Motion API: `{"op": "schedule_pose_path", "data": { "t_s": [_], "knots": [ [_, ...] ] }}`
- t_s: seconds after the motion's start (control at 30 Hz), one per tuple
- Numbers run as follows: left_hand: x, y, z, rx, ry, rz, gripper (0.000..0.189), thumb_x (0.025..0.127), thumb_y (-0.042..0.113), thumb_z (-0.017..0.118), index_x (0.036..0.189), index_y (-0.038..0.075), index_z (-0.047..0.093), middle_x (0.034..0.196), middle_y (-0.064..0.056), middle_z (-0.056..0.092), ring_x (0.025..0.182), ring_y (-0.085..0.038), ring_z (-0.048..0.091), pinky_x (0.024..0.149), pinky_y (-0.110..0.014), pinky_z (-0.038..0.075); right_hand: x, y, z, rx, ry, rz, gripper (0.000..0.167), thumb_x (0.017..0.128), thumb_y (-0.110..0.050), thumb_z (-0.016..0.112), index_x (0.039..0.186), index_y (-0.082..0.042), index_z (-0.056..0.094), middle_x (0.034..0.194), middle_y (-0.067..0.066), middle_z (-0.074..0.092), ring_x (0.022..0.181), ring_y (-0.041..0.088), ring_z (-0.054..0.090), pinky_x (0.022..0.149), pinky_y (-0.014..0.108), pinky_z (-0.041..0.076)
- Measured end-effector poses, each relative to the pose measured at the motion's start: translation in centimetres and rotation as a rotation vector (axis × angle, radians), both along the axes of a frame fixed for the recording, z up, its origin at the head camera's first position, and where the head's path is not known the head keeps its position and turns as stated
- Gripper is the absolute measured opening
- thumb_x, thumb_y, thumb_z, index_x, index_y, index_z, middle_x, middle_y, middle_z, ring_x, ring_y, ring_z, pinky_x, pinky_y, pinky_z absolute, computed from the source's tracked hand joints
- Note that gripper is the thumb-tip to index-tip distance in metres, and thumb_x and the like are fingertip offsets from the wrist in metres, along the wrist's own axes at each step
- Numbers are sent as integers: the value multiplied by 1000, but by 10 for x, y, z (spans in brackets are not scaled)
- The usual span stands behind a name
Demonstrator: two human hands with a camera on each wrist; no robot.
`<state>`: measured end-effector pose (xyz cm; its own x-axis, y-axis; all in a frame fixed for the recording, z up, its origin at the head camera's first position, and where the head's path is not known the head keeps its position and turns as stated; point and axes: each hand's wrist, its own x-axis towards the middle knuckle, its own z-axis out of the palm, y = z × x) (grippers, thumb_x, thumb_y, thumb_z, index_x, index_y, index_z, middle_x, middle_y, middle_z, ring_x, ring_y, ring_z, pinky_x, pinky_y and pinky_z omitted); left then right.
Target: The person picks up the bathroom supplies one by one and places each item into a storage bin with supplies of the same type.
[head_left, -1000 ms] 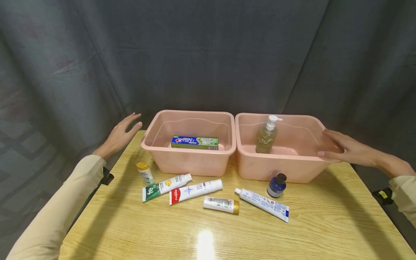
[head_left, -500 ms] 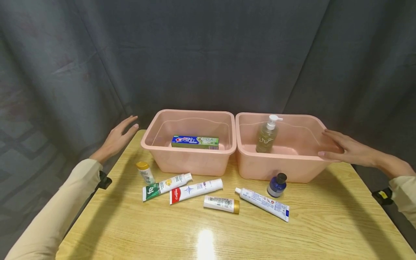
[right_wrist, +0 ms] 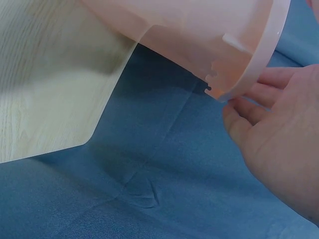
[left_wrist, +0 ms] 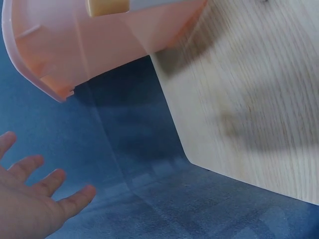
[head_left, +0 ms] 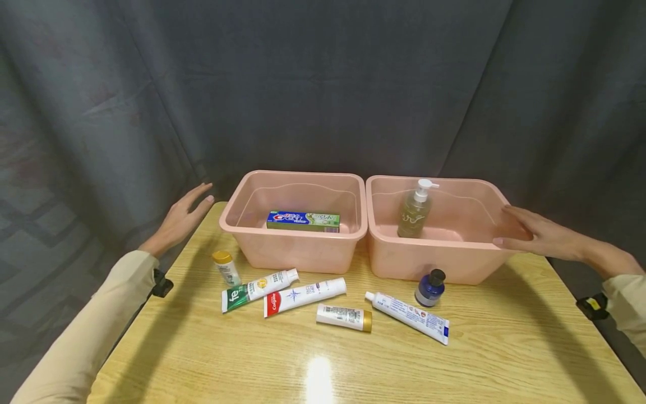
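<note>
My left hand [head_left: 183, 219] hovers in the air left of the left pink bin [head_left: 292, 255], fingers spread and holding nothing. In the left wrist view its fingertips are apart from that bin. My right hand [head_left: 547, 233] rests against the right end of the right pink bin [head_left: 434, 261]. Its fingers touch the rim there, as the right wrist view also shows the hand [right_wrist: 284, 119] at the rim's edge. A Crest toothpaste box [head_left: 303, 221] lies inside the left bin. In the right bin stands a pump bottle [head_left: 414, 213] with a white pump.
On the table [head_left: 242, 359], before the bins, lie a gold-capped tube [head_left: 227, 269], a green-and-white tube [head_left: 259, 289], a Colgate tube [head_left: 305, 296], another gold-capped tube [head_left: 343, 317] and a white tube [head_left: 409, 315]. A dark blue bottle [head_left: 430, 289] stands by the right bin.
My left hand has drawn back slightly, down and to the left. The right hand stays at the right bin's rim with barely any shift. The bins and table items have not moved.
</note>
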<state>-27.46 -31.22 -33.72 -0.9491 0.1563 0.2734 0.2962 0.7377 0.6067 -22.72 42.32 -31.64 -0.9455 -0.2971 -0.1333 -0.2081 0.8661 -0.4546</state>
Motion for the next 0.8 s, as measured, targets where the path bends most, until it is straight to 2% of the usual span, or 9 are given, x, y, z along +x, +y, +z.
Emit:
{"op": "schedule_pose_path", "data": {
  "t_s": [0.47,0.8],
  "knots": [
    [3,-3,-6,29,1,8,61,105,43,41,156,11,31,161,-20,19,145,-46,18,109,-71,16,0,1,1,-11,-29,11,102,94,-36,65,154,4,-6,155,40,0,135,64,10,94,82,18],
    [7,-8,-17,83,-35,5,61,106,42,40,157,11,29,161,-22,20,144,-47,18,107,-71,20,-1,1,3,-26,-31,29,102,94,-34,66,154,5,-6,155,39,0,136,64,11,95,81,19]
  ]
}}
